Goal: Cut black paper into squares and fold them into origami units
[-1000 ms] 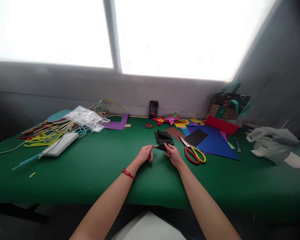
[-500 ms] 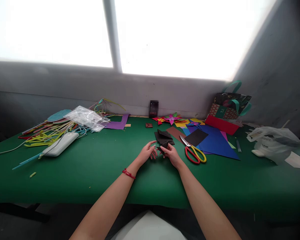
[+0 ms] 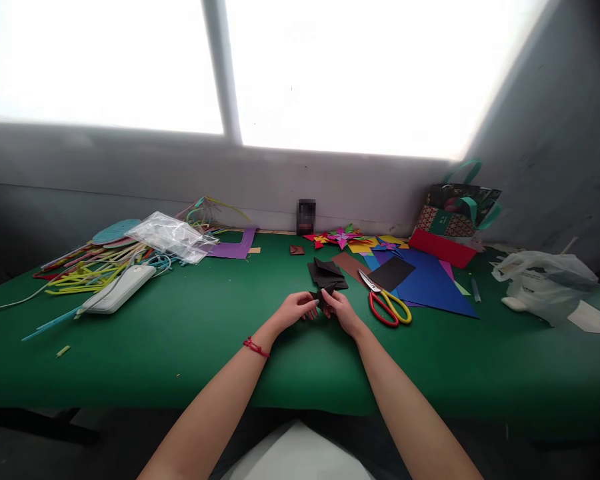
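Between my two hands is a small folded piece of black paper (image 3: 324,297), held just above the green tabletop. My left hand (image 3: 298,307), with a red cord bracelet on its wrist, pinches the paper's left side. At its right side, my right hand (image 3: 341,312) grips it between thumb and fingers. The curled fingers hide part of the fold. Right behind the hands lies a pile of folded black papers (image 3: 326,272). Scissors (image 3: 386,303) with one red and one yellow handle rest to the right of my right hand, blades pointing away.
Coloured sheets, among them a blue one (image 3: 433,283), lie at the right, with folded paper flowers (image 3: 344,236) behind. A white plastic bag (image 3: 543,283) sits far right. Pipe cleaners (image 3: 87,272) and a white power strip (image 3: 119,289) are at the left. A phone (image 3: 307,217) leans on the wall.
My left fingers, loosely curled beside the paper before, have closed on its left side. The black paper has turned and now spans both hands. My right hand keeps its grip.
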`<state>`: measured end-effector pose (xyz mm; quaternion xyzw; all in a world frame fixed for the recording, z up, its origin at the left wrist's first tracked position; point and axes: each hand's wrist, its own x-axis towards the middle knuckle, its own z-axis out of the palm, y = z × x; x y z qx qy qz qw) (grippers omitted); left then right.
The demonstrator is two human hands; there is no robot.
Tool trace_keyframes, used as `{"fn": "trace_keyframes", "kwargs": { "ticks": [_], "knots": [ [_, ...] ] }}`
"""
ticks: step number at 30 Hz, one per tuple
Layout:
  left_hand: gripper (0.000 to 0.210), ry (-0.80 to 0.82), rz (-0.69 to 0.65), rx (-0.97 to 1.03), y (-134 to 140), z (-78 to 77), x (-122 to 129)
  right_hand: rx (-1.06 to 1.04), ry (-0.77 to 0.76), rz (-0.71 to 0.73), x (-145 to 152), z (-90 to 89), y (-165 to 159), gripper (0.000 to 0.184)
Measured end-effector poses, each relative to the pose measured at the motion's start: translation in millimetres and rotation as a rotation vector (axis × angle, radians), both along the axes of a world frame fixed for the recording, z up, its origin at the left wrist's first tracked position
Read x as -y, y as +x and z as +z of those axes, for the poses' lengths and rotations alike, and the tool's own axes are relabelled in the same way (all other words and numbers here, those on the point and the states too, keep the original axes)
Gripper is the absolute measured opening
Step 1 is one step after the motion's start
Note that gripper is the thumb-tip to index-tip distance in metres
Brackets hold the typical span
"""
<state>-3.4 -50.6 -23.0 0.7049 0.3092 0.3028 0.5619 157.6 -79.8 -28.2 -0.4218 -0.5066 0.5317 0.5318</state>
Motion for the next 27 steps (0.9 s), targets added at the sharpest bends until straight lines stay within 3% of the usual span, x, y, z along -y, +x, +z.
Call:
{"fn": "trace_keyframes", "kwargs": {
  "ticks": [3, 12, 16, 21, 27],
  "knots": [
    [0.031, -0.022, 0.008, 0.016, -0.2, 0.3, -0.8, -0.012, -0.043, 0.023, 0.9, 3.8, 0.4, 0.038],
    [0.034, -0.037, 0.008, 0.091, 0.2, 0.8, -1.0, 0.118, 0.016, 0.070, 9.4, 14.2, -2.6, 0.050],
    [0.035, -0.046, -0.019, 0.111, -1.2, 0.6, -0.9, 0.165, 0.061, 0.078, 9.1, 13.7, -4.3, 0.047],
    [0.032, -0.060, 0.009, 0.110, -1.9, 2.9, 0.6, 0.146, 0.043, -0.034, 6.3, 9.9, -4.9, 0.033],
    [0.029, -0.081, -0.016, 0.093, -3.6, 5.1, 1.9, 0.165, 0.042, 0.093, 8.7, 11.8, -2.1, 0.038]
  ]
}}
